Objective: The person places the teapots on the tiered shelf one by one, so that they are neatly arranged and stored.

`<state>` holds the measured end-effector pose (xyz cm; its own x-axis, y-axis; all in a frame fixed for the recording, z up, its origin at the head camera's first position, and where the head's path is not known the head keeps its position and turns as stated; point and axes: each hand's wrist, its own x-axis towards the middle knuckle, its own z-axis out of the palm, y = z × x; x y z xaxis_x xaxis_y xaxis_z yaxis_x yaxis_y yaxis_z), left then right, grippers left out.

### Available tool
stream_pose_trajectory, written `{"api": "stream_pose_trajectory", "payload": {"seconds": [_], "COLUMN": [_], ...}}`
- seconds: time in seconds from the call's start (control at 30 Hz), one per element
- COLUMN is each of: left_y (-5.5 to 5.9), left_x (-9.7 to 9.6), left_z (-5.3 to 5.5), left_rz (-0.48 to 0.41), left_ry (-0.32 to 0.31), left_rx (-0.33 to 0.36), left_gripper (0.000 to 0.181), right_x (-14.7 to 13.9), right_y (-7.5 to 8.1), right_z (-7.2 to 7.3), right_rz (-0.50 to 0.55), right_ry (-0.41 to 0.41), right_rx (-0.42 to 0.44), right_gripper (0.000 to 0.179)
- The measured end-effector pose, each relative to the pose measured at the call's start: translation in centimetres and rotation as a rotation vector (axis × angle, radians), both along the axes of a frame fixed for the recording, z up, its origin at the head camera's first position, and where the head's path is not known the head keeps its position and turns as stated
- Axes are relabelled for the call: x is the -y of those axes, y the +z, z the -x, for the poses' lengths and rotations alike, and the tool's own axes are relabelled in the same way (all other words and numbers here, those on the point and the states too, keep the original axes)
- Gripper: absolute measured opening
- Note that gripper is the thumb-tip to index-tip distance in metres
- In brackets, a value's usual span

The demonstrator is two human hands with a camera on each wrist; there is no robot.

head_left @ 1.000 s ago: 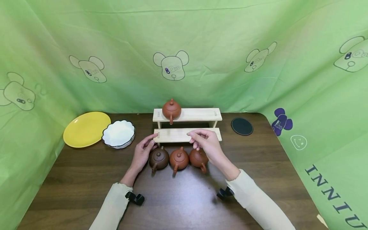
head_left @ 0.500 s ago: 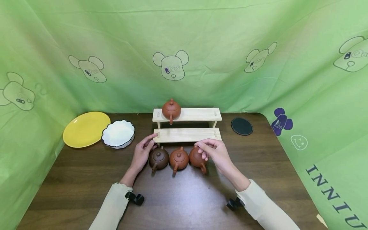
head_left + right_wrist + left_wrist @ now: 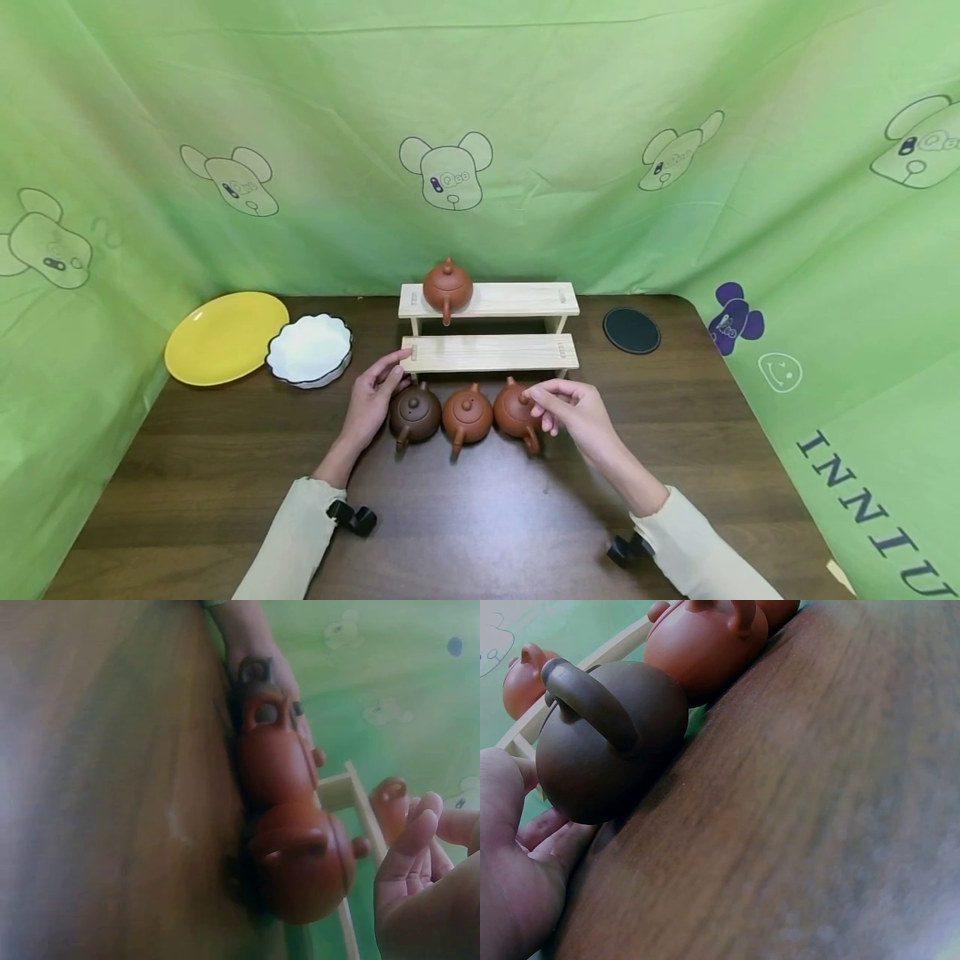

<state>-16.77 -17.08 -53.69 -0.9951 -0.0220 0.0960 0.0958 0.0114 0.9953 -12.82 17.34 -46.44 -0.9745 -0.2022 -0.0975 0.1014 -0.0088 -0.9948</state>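
A light wooden two-step stand (image 3: 480, 353) is at the table's back; my left hand (image 3: 370, 402) grips the left end of its lower step, beside a dark brown teapot (image 3: 415, 414). In the left wrist view that teapot (image 3: 611, 742) partly hides the fingers (image 3: 544, 829). A reddish-brown teapot (image 3: 467, 417) is in the row's middle, another reddish-brown teapot (image 3: 514, 414) at its right. My right hand (image 3: 576, 414) hovers by the right teapot's lid, thumb and forefinger together, nothing between them. In the right wrist view, this hand (image 3: 424, 889) is apart from the right teapot (image 3: 307, 877).
One more reddish-brown teapot (image 3: 447, 287) sits on the upper step's left part. A yellow plate (image 3: 225, 337) and a white scalloped dish (image 3: 309, 348) lie at left. To the stand's right is a black round coaster (image 3: 632, 330). Green cloth (image 3: 525, 233) walls the table.
My right hand has drawn back from above the lower step, down and rightward to the right teapot's lid. The left hand and teapots have stayed put.
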Motion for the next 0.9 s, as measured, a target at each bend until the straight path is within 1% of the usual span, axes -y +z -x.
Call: {"api": "stream_pose_trajectory", "payload": {"seconds": [0.2, 0.4, 0.67, 0.73, 0.9], "left_y": [0.0, 0.1, 0.0, 0.0, 0.0], "left_x": [0.0, 0.0, -0.1, -0.1, -0.1], "left_z": [0.0, -0.1, 0.0, 0.0, -0.1], "left_rz": [-0.005, -0.008, -0.014, -0.017, -0.005], "left_ry": [-0.006, -0.001, -0.001, -0.001, 0.003], "left_rx": [-0.002, -0.005, -0.014, -0.015, -0.011], "left_gripper": [0.035, 0.035, 0.035, 0.035, 0.035], "right_x": [-1.0, -1.7, -2.4, -2.5, -2.7], "right_y": [-1.1, -2.0, -3.3, -3.5, -4.1], "right_z": [-0.8, -1.6, -2.1, -2.3, -2.7], "right_rz": [-0.027, -0.046, -0.111, -0.128, -0.170], "right_ry": [0.001, 0.001, -0.006, 0.006, 0.086], "right_rx": [0.026, 0.070, 0.156, 0.169, 0.173], "right_gripper": [0.030, 0.026, 0.025, 0.025, 0.029]}}
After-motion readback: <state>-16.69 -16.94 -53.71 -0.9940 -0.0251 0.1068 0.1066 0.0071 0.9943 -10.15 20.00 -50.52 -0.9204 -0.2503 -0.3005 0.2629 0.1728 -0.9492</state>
